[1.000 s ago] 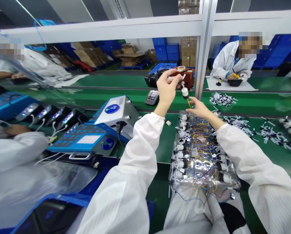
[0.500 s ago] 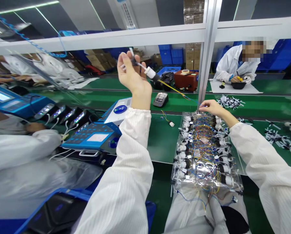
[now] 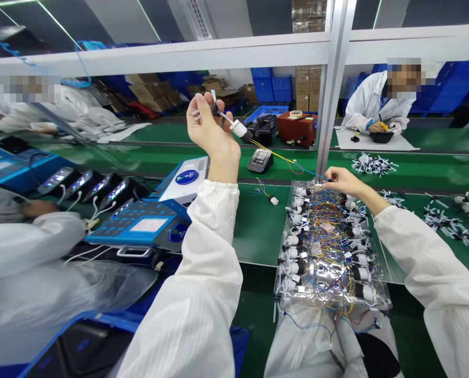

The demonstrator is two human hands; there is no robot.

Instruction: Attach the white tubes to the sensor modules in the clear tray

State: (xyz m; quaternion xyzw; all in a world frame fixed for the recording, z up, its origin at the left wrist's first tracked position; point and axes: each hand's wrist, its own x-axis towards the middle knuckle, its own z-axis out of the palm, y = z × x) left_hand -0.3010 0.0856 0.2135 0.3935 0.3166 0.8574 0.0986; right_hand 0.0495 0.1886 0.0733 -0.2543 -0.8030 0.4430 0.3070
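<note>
Fingers curled around a black-and-white tubing piece (image 3: 214, 109), the left hand (image 3: 214, 137) is raised above the bench. From that piece a short white tube leads to a white-and-black cylindrical component (image 3: 239, 129), which sits just outside the fingers, tilted with its black end down and to the right. Thin wires (image 3: 272, 150) – yellow near the component, blue farther along – run down from the black end to the right hand (image 3: 343, 181), whose thumb and forefinger are pinched together at their far end; the exact tip is hidden.

Just below the right hand lies a clear plastic tray (image 3: 331, 273) with like components in a column along each side and tangled colored wires between them. Its near end reaches over the person's lap.

Left of the tray, a separate small white component (image 3: 274, 200) with yellow wires rests on the green bench (image 3: 254, 236). Beyond it stands a digital display unit (image 3: 260, 160), and a blue-and-white machine (image 3: 185, 181) is farther left. Heaps of black-and-white tubing pieces (image 3: 374, 164) lie to the right – across the bench, a co-worker (image 3: 366, 102) bends over a black tray (image 3: 382, 137).
</note>
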